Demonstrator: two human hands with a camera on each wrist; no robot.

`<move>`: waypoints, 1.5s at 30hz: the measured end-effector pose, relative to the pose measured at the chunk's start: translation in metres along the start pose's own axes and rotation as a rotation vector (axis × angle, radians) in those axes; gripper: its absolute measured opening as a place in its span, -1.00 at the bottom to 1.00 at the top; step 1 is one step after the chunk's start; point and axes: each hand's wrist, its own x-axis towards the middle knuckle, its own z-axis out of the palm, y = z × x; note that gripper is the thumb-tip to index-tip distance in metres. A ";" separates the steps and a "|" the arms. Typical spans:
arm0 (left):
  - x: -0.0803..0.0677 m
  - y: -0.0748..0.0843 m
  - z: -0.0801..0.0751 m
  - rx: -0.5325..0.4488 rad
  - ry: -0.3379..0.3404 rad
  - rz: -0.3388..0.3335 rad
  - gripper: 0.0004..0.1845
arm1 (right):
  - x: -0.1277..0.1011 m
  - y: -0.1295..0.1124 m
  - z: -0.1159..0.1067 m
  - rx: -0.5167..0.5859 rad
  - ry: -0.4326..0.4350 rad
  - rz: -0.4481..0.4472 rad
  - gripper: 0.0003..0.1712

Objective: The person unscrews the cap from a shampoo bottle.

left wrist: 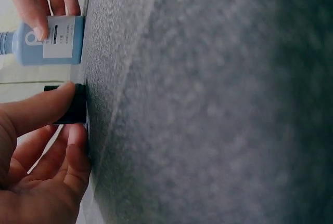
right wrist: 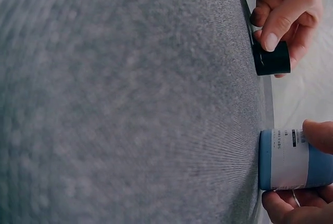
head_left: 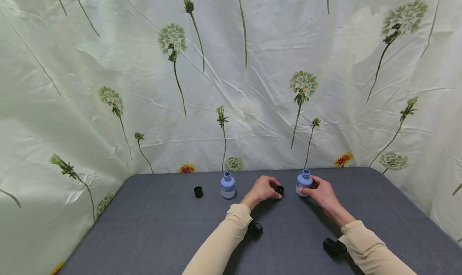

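On the grey table [head_left: 159, 227] my right hand [head_left: 313, 190] grips a small blue bottle [head_left: 304, 182] with a white label, upright and uncapped. My left hand [head_left: 271, 187] pinches a black cap [head_left: 279, 190] that rests on the table just left of that bottle. The left wrist view shows my thumb [left wrist: 47, 104] lying across the cap [left wrist: 73, 107], with the bottle [left wrist: 47, 39] and the right hand's fingers [left wrist: 44, 5] beyond. In the right wrist view the bottle [right wrist: 291, 159] sits between thumb [right wrist: 318, 134] and fingers, and the cap [right wrist: 271, 58] is under the left hand [right wrist: 281, 13].
A second uncapped blue bottle [head_left: 227, 185] stands left of my left hand, with another black cap [head_left: 198, 192] further left. A dandelion-print sheet [head_left: 231, 78] hangs behind and around the table. Black wrist cameras [head_left: 254, 228] sit under both forearms.
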 end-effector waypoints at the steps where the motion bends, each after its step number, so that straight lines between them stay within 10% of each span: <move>1: 0.000 0.000 -0.001 0.003 -0.007 0.000 -0.75 | 0.000 0.000 0.000 -0.001 -0.002 0.001 -0.24; 45: -0.028 -0.019 -0.025 -0.181 -0.030 0.043 -0.66 | -0.037 0.011 -0.017 0.060 -0.042 0.056 -0.18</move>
